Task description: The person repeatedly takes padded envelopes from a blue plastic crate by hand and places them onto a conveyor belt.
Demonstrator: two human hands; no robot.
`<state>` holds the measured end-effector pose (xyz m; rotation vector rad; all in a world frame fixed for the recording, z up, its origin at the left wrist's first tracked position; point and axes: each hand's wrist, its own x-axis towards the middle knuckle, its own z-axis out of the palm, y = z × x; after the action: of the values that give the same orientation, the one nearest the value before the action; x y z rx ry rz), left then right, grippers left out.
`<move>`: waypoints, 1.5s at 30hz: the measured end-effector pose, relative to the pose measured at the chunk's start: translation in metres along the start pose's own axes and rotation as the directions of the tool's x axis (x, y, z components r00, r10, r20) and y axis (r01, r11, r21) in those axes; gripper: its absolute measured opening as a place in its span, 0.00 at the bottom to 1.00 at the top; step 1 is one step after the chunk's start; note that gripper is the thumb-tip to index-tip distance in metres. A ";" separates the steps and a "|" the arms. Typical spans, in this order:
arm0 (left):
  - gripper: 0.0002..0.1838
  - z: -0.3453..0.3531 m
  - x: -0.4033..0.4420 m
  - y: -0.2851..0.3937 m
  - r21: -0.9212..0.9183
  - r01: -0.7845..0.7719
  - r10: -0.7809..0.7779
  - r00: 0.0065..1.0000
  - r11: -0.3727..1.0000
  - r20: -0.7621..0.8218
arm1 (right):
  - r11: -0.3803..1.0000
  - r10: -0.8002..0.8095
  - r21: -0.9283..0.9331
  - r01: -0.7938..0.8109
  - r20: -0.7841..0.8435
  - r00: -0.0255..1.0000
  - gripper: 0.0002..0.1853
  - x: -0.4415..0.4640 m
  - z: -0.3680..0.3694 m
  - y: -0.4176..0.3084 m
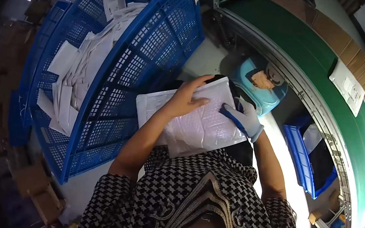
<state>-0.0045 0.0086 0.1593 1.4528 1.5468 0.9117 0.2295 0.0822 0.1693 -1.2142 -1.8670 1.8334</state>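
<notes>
White padded envelopes [209, 122] lie over my lap, at least two of them overlapping. My bare left hand [187, 98] rests on the upper left part, thumb and fingers spread apart. On the right edge is my right hand [244, 117], in a white and blue glove, its fingers closed on the envelope's side. Left of me stands a large blue mesh crate [128, 70] holding a heap of white envelopes [80, 63].
A green conveyor belt [310, 52] curves past on the right, with a labelled white envelope [347, 87] on it. Beneath it are a turquoise stool [264, 102] and a blue bin [300, 162]. Cardboard boxes [39, 187] sit at lower left.
</notes>
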 end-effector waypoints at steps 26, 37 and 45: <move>0.24 -0.078 -0.003 0.121 0.113 -0.351 0.353 0.761 0.930 -0.544 | 0.967 -0.250 0.023 0.252 -0.069 0.966 0.10 0.009 -0.023 -0.091; 0.19 -0.257 -0.133 0.034 0.402 0.307 0.115 0.656 0.862 -0.746 | 0.496 -0.402 -0.846 0.196 -0.024 0.916 0.23 0.191 -0.221 0.004; 0.27 -0.308 -0.057 -0.117 0.718 0.464 -0.113 0.870 0.519 -0.480 | 0.398 -0.650 -0.368 0.840 0.533 0.542 0.18 0.182 0.151 -0.099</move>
<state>-0.3321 -0.0503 0.1850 1.5556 2.6678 0.2055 -0.0244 0.1168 0.1685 0.0150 -2.6558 0.9295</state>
